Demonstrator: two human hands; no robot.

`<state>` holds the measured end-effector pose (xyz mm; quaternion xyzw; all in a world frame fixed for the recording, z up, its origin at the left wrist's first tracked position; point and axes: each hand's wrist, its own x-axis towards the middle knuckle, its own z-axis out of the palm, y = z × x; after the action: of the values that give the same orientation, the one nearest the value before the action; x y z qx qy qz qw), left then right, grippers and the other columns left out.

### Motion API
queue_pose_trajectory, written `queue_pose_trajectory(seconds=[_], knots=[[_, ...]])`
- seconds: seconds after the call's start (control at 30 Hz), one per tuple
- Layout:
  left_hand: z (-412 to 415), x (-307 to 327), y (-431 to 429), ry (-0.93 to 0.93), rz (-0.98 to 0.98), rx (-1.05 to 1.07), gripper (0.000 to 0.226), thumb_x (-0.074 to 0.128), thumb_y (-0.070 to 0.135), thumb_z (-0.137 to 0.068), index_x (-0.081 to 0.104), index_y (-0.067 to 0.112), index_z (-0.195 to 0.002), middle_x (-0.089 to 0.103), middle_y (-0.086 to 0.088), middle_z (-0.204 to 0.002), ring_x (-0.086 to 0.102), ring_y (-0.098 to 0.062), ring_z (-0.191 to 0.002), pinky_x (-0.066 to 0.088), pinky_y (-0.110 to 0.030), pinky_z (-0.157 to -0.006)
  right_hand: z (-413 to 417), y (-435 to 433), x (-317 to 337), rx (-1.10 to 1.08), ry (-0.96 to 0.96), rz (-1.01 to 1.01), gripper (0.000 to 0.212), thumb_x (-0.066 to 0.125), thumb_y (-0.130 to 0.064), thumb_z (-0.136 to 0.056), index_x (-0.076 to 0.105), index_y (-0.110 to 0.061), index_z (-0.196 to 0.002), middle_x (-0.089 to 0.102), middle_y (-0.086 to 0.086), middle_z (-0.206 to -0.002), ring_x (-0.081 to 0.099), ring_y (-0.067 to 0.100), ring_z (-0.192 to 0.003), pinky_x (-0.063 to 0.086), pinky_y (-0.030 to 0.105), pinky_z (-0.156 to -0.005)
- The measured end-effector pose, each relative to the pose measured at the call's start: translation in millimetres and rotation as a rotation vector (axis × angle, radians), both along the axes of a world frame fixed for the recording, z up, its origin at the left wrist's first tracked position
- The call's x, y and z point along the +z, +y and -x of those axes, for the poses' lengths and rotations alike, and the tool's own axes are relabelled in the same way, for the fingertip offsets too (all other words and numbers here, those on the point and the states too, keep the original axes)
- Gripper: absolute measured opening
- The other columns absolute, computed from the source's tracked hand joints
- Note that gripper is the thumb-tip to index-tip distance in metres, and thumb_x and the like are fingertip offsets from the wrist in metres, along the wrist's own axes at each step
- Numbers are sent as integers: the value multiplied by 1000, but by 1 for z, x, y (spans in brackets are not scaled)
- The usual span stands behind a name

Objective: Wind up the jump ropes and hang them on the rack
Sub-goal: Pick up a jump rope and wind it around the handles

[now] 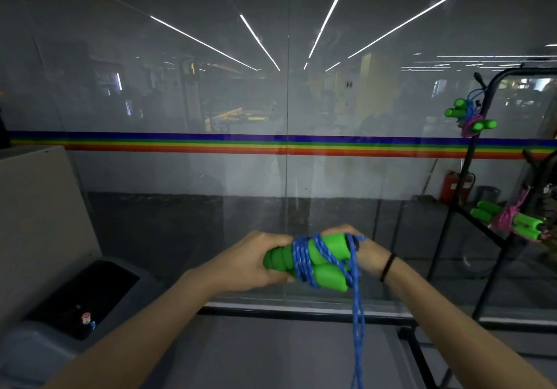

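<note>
Room: glass wall (180, 93), grey floor (271, 352).
Handles (328, 274): green, long axis level, running left-right.
Fingers (271, 239): left hand (253, 263), right hand (366, 253) curled round opposite ends.

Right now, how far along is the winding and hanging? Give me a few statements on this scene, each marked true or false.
1. The blue rope is fully wound, with nothing left loose. False: a length hangs down below the green handles.
2. The left hand has its grip on the handles' left end. True.
3. The rack holds no ropes. False: an upper bundle and a lower bundle are on it.
4. A black band circles the right wrist. True.
</note>
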<state>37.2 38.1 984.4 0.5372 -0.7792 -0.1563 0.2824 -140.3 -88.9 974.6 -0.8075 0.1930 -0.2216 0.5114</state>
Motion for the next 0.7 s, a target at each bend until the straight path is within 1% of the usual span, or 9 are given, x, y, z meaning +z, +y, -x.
queue_pose_trajectory(seconds=[0.03, 0.1, 0.23, 0.33, 0.4, 0.5, 0.57, 0.63, 0.7], knots=[[-2, -2, -1, 80, 14, 27, 22, 75, 17, -75, 66, 17, -96, 64, 4, -75, 53, 2, -63, 43, -17, -59, -3, 2, -10, -55, -39, -59, 45, 59, 7, -78, 55, -22, -43, 54, -10, -46, 48, -3, -45, 40, 7, -43], [-3, -6, -4, 220, 34, 76, 23, 77, 18, -74, 67, 21, -95, 66, 4, -78, 56, -1, -68, 46, -23, -63, -9, 11, -27, -107, -59, -152, 55, 50, 12, -82, 55, -17, -36, 49, -11, -36, 45, -3, -36, 36, 8, -38], [-3, -14, -10, 425, 17, 186, 21, 77, 13, -73, 68, 24, -89, 69, 16, -74, 58, 5, -70, 45, -15, -66, -11, 12, -41, -105, -47, -212, 34, 43, -20, -95, 56, -13, -66, 35, -9, -38, 30, 4, -32, 28, 14, -36], [-8, -12, -11, 393, 14, 276, 18, 77, 10, -73, 67, 25, -77, 64, 20, -59, 52, 8, -57, 41, -12, -58, -1, 13, -42, -58, 59, -96, 26, 47, -26, -94, 58, -16, -72, 38, -10, -39, 33, 5, -35, 32, 15, -41], [-12, -9, -11, 277, 36, 301, 23, 77, 10, -72, 62, 26, -67, 58, 20, -51, 47, 7, -51, 37, -12, -53, 2, 12, -42, -30, 116, -10, 21, 51, -24, -93, 61, -19, -76, 45, -12, -42, 41, 3, -40, 37, 14, -46], [-15, -7, -7, 41, 44, 301, 16, 77, 17, -71, 62, 22, -74, 58, 12, -58, 51, 2, -55, 40, -19, -56, 5, 5, -40, -17, 151, 73, 13, 65, -18, -84, 66, -28, -77, 64, -18, -66, 59, -5, -68, 48, 13, -74], [-19, -4, -3, -225, 43, 298, 15, 73, 23, -74, 62, 26, -83, 61, 9, -70, 59, -6, -67, 41, -21, -62, 10, -3, -40, -49, 222, 203, 10, 75, -23, -75, 67, -29, -71, 67, -17, -67, 60, -4, -70, 49, 19, -73], [-24, -1, 0, -517, 99, 289, 11, 65, 22, -77, 59, 26, -85, 66, 5, -80, 63, -15, -81, 37, -21, -66, 15, -14, -41, -125, 285, 332, 11, 74, -30, -74, 66, -25, -66, 67, -7, -63, 63, 5, -66, 48, 32, -68], [-28, -4, 1, -685, 155, 276, 10, 58, 18, -76, 58, 24, -85, 68, 2, -86, 63, -19, -89, 37, -24, -69, 22, -21, -38, -191, 266, 348, 18, 74, -31, -74, 62, -25, -62, 60, -9, -57, 55, 4, -61, 44, 32, -66]])
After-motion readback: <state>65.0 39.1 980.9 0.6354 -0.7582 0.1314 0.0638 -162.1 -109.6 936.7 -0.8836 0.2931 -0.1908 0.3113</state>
